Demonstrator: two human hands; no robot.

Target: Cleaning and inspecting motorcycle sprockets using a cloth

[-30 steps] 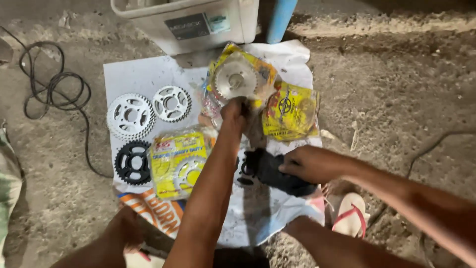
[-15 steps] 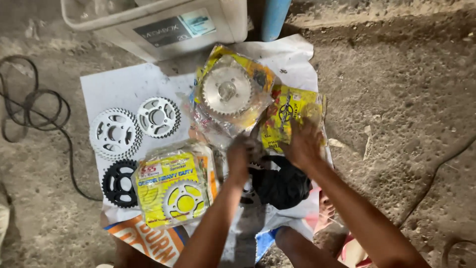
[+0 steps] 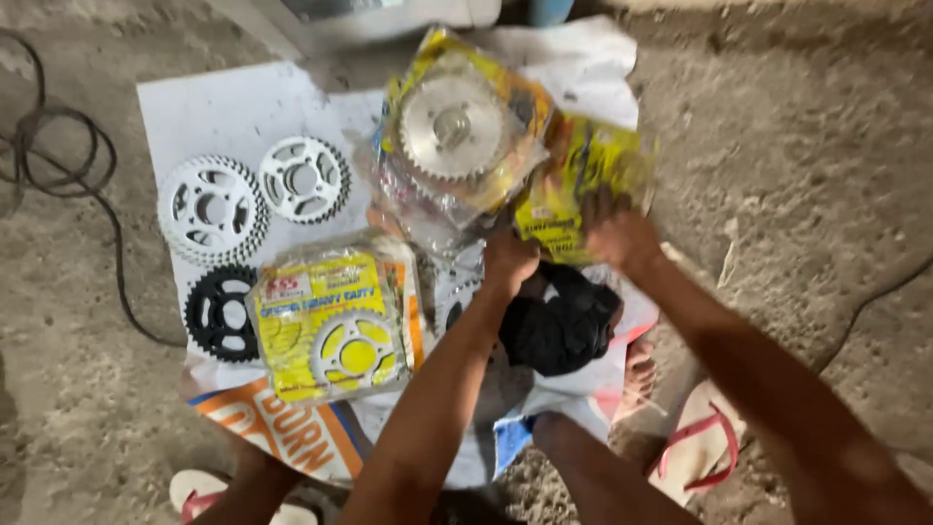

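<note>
Yellow plastic wraps the sprocket packet on the white sheet; we grip its lower edge with our right hand, our left hand clenched beside the black cloth.

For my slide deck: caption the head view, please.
Both hands, left hand and right hand, reach among packaged sprockets beside loose sprockets on a white sheet.

Packaged sprockets crowd hands; bare sheet upper left open.
</note>
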